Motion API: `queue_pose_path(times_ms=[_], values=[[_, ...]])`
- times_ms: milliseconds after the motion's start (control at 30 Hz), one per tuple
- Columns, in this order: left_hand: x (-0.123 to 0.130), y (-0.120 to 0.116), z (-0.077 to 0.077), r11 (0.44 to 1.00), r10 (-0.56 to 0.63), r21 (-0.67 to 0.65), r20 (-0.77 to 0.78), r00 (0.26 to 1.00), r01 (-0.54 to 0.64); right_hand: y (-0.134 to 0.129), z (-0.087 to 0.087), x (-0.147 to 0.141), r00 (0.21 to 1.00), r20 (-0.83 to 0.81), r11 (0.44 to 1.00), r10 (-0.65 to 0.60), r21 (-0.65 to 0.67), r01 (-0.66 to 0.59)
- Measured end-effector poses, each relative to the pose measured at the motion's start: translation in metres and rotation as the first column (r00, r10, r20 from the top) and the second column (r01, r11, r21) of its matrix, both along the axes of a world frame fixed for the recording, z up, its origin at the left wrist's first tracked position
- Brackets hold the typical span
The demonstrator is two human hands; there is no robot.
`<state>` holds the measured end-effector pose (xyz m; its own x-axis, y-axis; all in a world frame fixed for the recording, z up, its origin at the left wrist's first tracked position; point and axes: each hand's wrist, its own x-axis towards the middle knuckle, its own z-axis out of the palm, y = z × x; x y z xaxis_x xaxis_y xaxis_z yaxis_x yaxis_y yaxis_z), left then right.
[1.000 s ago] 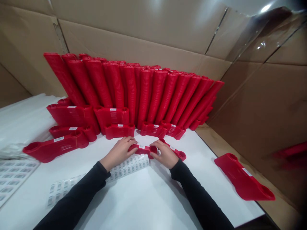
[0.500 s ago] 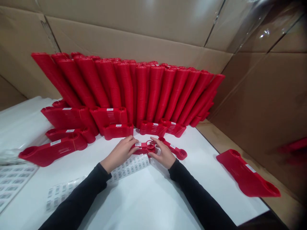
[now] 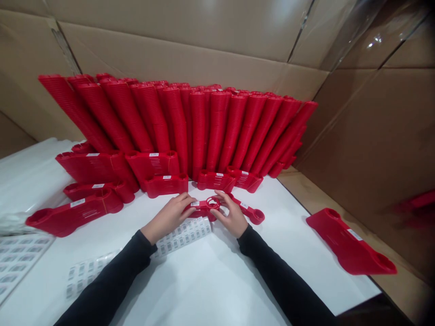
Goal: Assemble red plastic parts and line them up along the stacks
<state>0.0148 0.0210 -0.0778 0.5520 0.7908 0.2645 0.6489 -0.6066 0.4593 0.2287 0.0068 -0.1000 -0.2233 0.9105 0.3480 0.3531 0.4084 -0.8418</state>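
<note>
Both my hands are on a small stack of red plastic pieces (image 3: 203,208) at the middle of the white table. My left hand (image 3: 171,214) grips its left end, beside a white label. The fingers of my right hand (image 3: 231,214) close round the ring at its right end. Just behind my right hand lies another labelled red piece (image 3: 253,213), slanting to the right. A strip of printed labels (image 3: 185,235) lies in front of the held stack, partly under my left wrist.
Tall leaning stacks of red pieces (image 3: 199,131) line the cardboard wall (image 3: 176,52). Shorter labelled stacks stand before them. A red stack (image 3: 350,244) lies at the table's right edge. Label sheets (image 3: 20,258) and white plastic wrapping (image 3: 30,181) are at the left.
The top red piece's ring at my right fingers has shifted slightly left and sits differently over the stack. My right fingers moved a little with it. The view has shifted slightly.
</note>
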Motion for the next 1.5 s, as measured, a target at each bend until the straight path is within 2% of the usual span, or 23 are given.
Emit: queue_pose_path(times_ms=[167,300,467,767,867,1033,1167,1400,1500], values=[[0.000,0.001,-0.002,1.000,-0.002,0.002,-0.053,0.999,0.002,0.000,0.000,-0.001,1.000,-0.027,1.000,-0.004,-0.003,0.004],[-0.001,0.002,-0.004,1.000,-0.003,0.001,-0.056,0.998,0.003,0.001,0.006,0.004,0.994,0.092,0.998,0.057,-0.034,-0.054],[-0.002,0.003,-0.005,1.000,-0.006,-0.005,-0.058,0.998,0.006,0.002,0.006,0.008,0.981,0.190,0.998,0.041,-0.049,-0.032],[-0.003,0.004,-0.004,0.999,-0.024,-0.023,-0.077,0.997,0.022,0.002,0.004,0.005,0.996,0.088,0.998,0.024,0.056,-0.029],[-0.003,0.003,-0.003,1.000,-0.024,-0.020,-0.080,0.996,0.022,0.003,0.003,0.008,0.995,0.091,0.999,0.048,0.021,-0.050],[-0.003,0.003,-0.004,1.000,-0.018,-0.022,-0.077,0.997,0.017,0.005,0.002,0.012,0.979,0.194,0.997,0.063,-0.055,-0.054],[-0.003,0.004,-0.006,1.000,-0.016,-0.026,-0.080,0.997,0.014,0.004,0.002,0.011,0.979,0.200,0.999,0.043,-0.028,-0.038],[-0.004,0.003,-0.005,0.999,-0.021,-0.033,-0.084,0.996,0.018,0.002,0.002,0.009,0.994,0.103,0.998,0.034,0.053,-0.039],[-0.004,0.003,-0.005,0.999,-0.017,-0.030,-0.085,0.996,0.014,0.004,0.001,0.011,0.991,0.119,0.998,0.054,0.015,-0.056]])
